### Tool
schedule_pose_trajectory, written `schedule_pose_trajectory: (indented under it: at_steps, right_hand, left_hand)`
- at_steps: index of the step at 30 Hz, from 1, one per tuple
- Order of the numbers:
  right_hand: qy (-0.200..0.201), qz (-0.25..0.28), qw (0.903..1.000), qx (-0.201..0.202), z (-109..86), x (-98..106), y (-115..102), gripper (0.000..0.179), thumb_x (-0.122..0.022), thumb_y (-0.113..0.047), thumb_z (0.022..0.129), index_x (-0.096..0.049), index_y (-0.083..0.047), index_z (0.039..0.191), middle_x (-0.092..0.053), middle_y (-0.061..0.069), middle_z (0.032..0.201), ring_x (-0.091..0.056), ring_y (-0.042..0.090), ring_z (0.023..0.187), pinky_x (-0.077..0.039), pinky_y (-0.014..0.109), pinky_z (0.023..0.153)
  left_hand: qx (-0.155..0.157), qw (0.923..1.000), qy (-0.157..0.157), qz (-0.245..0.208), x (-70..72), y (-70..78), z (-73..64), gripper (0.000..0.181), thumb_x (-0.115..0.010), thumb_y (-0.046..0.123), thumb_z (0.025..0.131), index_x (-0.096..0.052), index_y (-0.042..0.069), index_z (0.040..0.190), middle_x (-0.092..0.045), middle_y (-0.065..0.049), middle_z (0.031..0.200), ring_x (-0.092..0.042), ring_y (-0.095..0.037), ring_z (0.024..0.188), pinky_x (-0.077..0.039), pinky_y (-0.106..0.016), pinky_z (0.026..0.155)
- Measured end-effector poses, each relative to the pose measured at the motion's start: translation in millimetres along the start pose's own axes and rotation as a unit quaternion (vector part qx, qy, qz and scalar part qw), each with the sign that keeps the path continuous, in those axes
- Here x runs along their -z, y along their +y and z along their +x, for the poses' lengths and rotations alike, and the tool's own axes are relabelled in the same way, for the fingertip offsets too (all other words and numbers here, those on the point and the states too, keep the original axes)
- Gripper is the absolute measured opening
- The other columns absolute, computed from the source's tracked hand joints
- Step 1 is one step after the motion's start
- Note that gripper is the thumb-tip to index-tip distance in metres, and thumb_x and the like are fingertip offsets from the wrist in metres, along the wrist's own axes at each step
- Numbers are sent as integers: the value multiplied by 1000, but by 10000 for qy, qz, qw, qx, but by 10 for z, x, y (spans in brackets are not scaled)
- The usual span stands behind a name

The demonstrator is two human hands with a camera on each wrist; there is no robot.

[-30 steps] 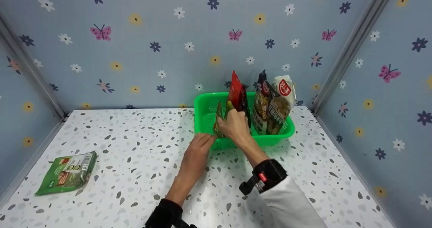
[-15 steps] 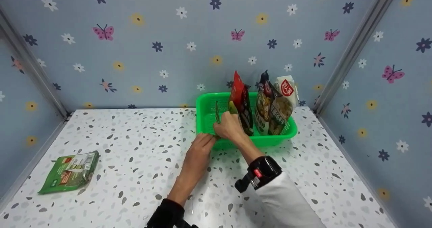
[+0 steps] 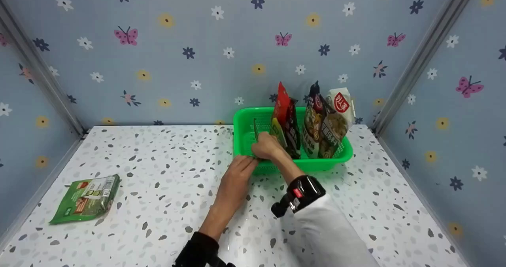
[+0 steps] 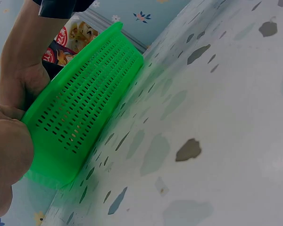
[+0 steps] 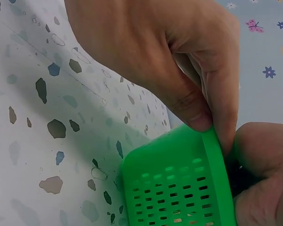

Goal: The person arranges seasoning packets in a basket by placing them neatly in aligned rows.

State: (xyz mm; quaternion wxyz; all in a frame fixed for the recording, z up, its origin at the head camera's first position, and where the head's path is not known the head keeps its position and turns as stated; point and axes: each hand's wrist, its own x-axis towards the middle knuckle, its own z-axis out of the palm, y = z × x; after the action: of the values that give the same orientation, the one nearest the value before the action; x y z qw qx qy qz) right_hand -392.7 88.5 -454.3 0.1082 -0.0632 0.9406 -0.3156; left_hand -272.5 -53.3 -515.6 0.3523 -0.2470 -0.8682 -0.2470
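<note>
My left hand (image 3: 235,180) pinches the front-left rim of a green plastic basket (image 3: 324,163); the right wrist view shows the thumb outside the wall and fingers over the rim. Reaching inside the basket, my right hand (image 3: 268,145) has its fingers curled at a thin green packet (image 3: 255,127), which stands nearly edge-on. Its fingertips are hidden in the head view. Right of that hand leans a yellow-green packet (image 3: 278,131) against a red and dark food pouch (image 3: 285,118). In the left wrist view, the right hand (image 4: 26,80) is partly behind the basket wall.
Farther right in the basket stand a dark food pouch (image 3: 314,126) and a white-topped pouch (image 3: 338,118). A green flat packet (image 3: 85,199) lies at the left on the speckled tabletop (image 3: 166,156). Patterned walls (image 3: 197,33) rise behind and at both sides.
My right hand has shifted left and lower inside the basket, away from the yellow-green packet, and the thin green packet has turned edge-on. The left hand stays at the rim. The head view drifts slightly.
</note>
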Motion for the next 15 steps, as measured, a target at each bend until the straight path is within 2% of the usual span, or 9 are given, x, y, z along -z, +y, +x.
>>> schedule_pose_trajectory:
  at_steps: [2,8,15]
  right_hand:
    - [-42,-39,9999,100,65,-21,51,38,-51,-17,105,-63,4,135,-66,19,128,-59,30,102,-49,41,85]
    - [-238,8,9997,16,-232,118,-185,39,-48,-12,110,-61,7,141,-67,24,136,-59,31,106,-48,42,89]
    - [-261,6,9997,16,-307,118,-196,44,-47,-12,113,-59,8,150,-66,25,149,-58,30,112,-48,40,92]
  left_hand:
    - [-33,10000,17,40,5,-1,1,36,-70,-12,99,-81,4,129,-82,-6,130,-73,-24,126,-59,-40,120]
    - [-102,9999,7,47,13,-3,12,37,-71,-13,97,-81,4,129,-82,-7,129,-73,-25,125,-57,-42,123]
    - [-172,9998,119,0,-22,-20,3,37,-72,-15,94,-82,3,125,-82,-8,125,-73,-26,123,-59,-41,119]
